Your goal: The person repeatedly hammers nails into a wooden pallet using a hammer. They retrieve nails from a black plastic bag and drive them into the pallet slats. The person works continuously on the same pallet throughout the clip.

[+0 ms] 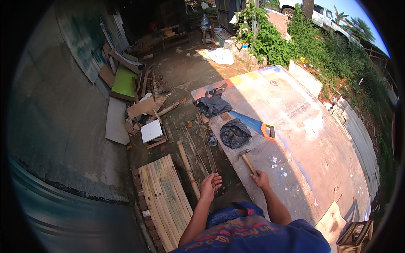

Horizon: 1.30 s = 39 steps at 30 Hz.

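Here the right hand (262, 180) has a grip on a hammer (247, 160) near a black bag (234, 133).

Outdoor carpentry yard, makeshift workshop beside building wall. Large board serving as tabletop (312, 139), paint-stained, carrying handsaw (255, 125) with orange handle, hammer (248, 162), two black plastic bags (234, 133). Dirt ground strewn with wood offcuts (143, 107), bamboo poles (188, 168), slatted wooden pallet (162, 196). Green board (124, 81) leaning near wall. Bushes (270, 40) and parked white truck (320, 17) behind; full sun, hard shadows.
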Each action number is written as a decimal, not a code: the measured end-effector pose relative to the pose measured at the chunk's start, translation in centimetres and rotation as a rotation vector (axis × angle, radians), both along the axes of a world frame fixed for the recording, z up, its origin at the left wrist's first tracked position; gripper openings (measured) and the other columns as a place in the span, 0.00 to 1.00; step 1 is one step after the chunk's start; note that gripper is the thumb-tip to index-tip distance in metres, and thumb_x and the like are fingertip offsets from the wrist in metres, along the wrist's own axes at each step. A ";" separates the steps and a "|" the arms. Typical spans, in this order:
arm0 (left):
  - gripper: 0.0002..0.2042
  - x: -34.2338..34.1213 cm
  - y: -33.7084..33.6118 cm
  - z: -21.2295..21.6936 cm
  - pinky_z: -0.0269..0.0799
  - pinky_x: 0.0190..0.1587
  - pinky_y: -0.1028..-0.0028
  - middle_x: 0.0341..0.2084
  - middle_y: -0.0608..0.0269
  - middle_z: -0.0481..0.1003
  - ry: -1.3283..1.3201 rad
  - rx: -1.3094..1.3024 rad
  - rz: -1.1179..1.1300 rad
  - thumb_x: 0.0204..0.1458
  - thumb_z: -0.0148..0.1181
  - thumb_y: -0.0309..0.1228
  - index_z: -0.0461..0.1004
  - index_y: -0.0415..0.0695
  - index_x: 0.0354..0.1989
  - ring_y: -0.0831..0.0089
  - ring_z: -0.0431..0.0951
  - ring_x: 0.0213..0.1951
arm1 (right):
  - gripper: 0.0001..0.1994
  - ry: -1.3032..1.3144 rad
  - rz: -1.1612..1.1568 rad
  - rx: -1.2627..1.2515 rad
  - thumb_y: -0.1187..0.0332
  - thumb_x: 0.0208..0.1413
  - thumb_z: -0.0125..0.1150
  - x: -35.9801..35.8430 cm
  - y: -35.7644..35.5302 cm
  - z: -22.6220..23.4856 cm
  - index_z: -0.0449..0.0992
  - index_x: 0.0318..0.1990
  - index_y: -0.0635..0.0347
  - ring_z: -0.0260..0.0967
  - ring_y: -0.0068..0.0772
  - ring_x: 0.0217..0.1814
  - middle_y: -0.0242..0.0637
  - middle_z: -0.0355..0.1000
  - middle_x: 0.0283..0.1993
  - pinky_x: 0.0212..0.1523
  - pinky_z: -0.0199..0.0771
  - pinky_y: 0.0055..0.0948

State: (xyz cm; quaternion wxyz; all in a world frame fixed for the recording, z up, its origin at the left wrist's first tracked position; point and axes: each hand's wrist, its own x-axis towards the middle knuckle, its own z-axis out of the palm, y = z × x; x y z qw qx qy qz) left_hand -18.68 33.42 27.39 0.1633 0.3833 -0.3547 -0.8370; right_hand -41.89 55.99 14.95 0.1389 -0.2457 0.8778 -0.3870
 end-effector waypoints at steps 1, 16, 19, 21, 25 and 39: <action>0.15 -1.3 -0.5 -0.3 0.77 0.47 0.68 0.41 0.63 0.81 -0.023 -0.035 -0.084 0.70 0.49 0.40 0.77 0.43 0.50 0.72 0.81 0.43 | 0.26 -0.041 0.034 0.058 0.55 0.52 0.72 -1.1 -0.2 -0.3 0.81 0.49 0.71 0.79 0.62 0.45 0.61 0.79 0.40 0.47 0.78 0.46; 0.13 -19.8 -11.2 -3.9 0.74 0.42 0.72 0.35 0.67 0.82 -0.167 -0.654 -0.343 0.66 0.58 0.38 0.78 0.39 0.46 0.76 0.79 0.36 | 0.16 0.349 -0.022 0.027 0.69 0.53 0.67 -5.9 -7.8 -0.8 0.77 0.49 0.64 0.71 0.58 0.50 0.52 0.72 0.47 0.50 0.74 0.47; 0.13 -22.7 -11.8 -5.2 0.73 0.51 0.62 0.45 0.53 0.80 -0.156 -1.104 -0.398 0.63 0.59 0.34 0.76 0.39 0.50 0.58 0.80 0.46 | 0.17 0.333 0.074 -0.128 0.76 0.52 0.63 -8.8 -13.5 0.0 0.75 0.51 0.65 0.71 0.59 0.52 0.53 0.71 0.50 0.52 0.74 0.47; 0.17 -25.6 -12.4 -5.8 0.66 0.62 0.53 0.56 0.43 0.74 -0.129 -1.232 -0.466 0.63 0.56 0.31 0.72 0.41 0.59 0.46 0.72 0.60 | 0.17 0.409 0.108 -0.263 0.80 0.50 0.59 -10.3 -16.9 0.4 0.75 0.50 0.66 0.70 0.61 0.54 0.54 0.70 0.52 0.54 0.74 0.47; 0.24 -30.0 -12.9 -7.8 0.55 0.71 0.48 0.66 0.48 0.69 -0.103 -1.456 -0.696 0.65 0.51 0.31 0.65 0.44 0.70 0.52 0.63 0.71 | 0.17 0.331 0.085 -0.107 0.77 0.55 0.55 -12.4 -20.4 0.1 0.74 0.53 0.64 0.71 0.58 0.58 0.53 0.69 0.58 0.58 0.72 0.46; 0.14 -27.5 -11.9 -15.1 0.49 0.73 0.40 0.52 0.48 0.77 -0.459 -1.621 -0.983 0.58 0.58 0.34 0.80 0.38 0.47 0.50 0.70 0.64 | 0.18 0.350 0.122 0.060 0.62 0.59 0.63 -12.6 -19.3 -4.6 0.79 0.54 0.56 0.69 0.48 0.55 0.42 0.72 0.54 0.54 0.65 0.45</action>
